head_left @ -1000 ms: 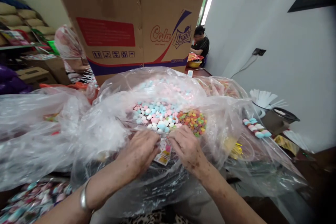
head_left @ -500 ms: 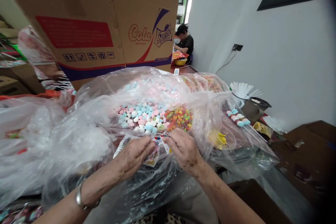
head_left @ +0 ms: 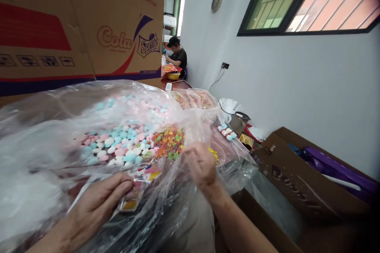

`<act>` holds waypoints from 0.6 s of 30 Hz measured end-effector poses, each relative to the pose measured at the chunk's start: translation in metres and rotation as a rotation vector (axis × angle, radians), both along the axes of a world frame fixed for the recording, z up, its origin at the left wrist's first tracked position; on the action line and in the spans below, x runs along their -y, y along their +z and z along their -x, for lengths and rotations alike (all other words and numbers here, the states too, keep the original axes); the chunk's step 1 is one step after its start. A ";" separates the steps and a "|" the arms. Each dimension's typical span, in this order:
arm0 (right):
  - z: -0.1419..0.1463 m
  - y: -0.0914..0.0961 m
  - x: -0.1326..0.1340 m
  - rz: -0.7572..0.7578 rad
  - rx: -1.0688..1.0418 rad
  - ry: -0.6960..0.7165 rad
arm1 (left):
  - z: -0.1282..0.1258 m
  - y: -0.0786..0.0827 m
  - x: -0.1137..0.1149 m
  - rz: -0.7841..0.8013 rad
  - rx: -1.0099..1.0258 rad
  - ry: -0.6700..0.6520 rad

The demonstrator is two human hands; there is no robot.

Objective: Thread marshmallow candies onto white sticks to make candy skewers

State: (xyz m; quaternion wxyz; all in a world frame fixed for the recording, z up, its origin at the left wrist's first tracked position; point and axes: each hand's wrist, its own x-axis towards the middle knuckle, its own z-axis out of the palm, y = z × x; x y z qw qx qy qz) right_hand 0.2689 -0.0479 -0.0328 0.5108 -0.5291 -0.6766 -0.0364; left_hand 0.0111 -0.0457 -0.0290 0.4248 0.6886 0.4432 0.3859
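Note:
My left hand is closed, its thumb and fingers pinching the edge of a small clear bag with a colourful print. My right hand is blurred, with curled fingers, over the clear plastic sheeting at the right. Whether it holds anything does not show. Beside it lie yellow twist ties, partly hidden. Ahead of the hands, pink, blue and white marshmallows spread out in an opened plastic bag. Small ring-shaped gummies in orange, green and yellow lie to their right.
Marshmallow skewers lie at the right, near a mug of white sticks and a dark metal pot. A large carton stands behind. An open brown box is at the right. A person sits farther back.
My hands have come apart: the right moved away from the printed bag toward the yellow twist ties, while the left keeps hold of the bag. The view has turned right.

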 end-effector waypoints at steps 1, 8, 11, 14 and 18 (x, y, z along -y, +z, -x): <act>-0.024 0.002 -0.002 0.030 -0.010 -0.145 | 0.002 -0.002 0.002 0.006 -0.008 0.020; -0.180 -0.012 -0.017 0.527 0.243 -0.786 | 0.015 -0.010 0.011 0.032 -0.080 0.001; -0.198 -0.031 -0.015 0.632 0.296 -0.816 | 0.015 -0.011 0.006 0.029 -0.074 -0.075; -0.198 -0.044 -0.015 0.665 0.328 -0.827 | 0.016 -0.011 0.001 0.002 -0.100 -0.190; -0.196 -0.044 -0.013 0.642 0.314 -0.839 | 0.021 -0.011 0.000 0.012 -0.063 -0.092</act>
